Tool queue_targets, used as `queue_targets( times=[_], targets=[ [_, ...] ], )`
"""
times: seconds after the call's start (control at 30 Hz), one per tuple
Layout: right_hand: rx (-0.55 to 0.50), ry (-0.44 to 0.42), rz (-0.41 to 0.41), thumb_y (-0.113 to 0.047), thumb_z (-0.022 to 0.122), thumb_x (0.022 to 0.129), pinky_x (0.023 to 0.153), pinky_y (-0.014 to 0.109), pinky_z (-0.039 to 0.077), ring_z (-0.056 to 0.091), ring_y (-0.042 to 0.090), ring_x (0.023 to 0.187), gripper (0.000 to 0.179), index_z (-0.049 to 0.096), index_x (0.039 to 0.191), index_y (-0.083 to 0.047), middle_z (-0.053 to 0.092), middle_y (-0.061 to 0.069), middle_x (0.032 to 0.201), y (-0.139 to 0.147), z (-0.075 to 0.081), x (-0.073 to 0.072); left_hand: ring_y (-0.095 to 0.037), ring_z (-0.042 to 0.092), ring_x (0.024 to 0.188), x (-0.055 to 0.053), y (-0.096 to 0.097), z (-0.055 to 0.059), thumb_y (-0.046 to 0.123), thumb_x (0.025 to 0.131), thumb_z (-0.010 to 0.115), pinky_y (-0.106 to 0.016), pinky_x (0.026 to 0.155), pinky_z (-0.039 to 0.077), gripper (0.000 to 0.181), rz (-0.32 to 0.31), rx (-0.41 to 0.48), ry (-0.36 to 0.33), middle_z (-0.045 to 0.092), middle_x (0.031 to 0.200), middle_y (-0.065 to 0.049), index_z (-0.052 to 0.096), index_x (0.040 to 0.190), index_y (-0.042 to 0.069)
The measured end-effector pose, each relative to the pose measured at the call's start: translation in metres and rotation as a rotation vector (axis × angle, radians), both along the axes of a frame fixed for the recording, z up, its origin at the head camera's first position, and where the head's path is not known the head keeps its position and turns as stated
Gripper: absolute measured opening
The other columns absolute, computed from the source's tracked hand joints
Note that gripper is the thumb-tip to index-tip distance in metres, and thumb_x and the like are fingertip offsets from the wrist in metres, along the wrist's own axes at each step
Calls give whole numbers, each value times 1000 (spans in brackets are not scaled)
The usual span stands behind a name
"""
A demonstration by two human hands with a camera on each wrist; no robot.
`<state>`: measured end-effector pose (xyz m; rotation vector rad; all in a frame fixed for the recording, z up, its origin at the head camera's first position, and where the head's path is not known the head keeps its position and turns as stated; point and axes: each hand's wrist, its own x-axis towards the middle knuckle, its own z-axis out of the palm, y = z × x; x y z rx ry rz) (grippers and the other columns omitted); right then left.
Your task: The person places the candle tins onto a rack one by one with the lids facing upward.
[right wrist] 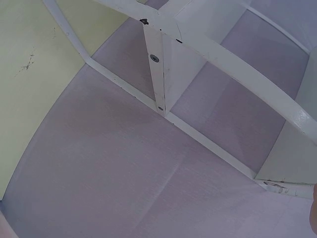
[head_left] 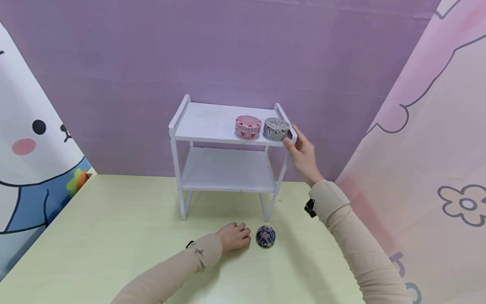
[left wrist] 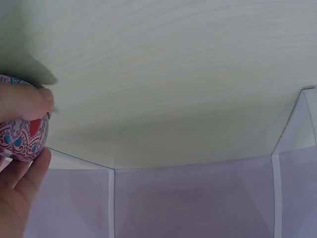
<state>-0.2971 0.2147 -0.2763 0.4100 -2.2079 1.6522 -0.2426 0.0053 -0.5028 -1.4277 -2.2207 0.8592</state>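
Note:
On the tabletop, my left hand [head_left: 233, 236] grips a round tin [left wrist: 22, 140] with a red, blue and white pattern. That tin is hidden under the hand in the head view. My right hand [head_left: 303, 158] holds the front right corner of a small white two-tier shelf [head_left: 228, 168], thumb at the front edge and fingers outside the side rail. Right beside the thumb, a black-and-white patterned round tin [head_left: 276, 129] sits on the top tier. To its left stands a red-and-white tin [head_left: 248, 127]. A dark blue floral tin [head_left: 265, 236] lies just right of my left hand.
The shelf stands on a pale yellow table [head_left: 125, 236] against a purple backdrop [head_left: 235, 55]. Cartoon-printed panels flank the table on both sides. Raised rails [head_left: 180, 112] border the ends of the top tier, and thin legs reach down to the tabletop.

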Motion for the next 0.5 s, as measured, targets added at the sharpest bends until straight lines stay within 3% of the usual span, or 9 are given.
queue_targets(
  times=[0.17,0.5],
  targets=[
    [-20,18,15,-15,51,92,100,21,39,42,23,126,60,22,143,-6,37,15,141,0,-1,-1,-6,48,92,0,1,-1,25,90,52,-18,69,47,19,3,7,-2,49,108,11,52,108,31],
    [-10,15,2,-18,52,91,102,26,39,43,23,126,60,23,143,-10,37,16,141,0,-2,0,-6,49,93,-3,-5,3,23,89,53,-19,71,49,24,27,24,-56,52,110,10,55,112,30]
  ],
)
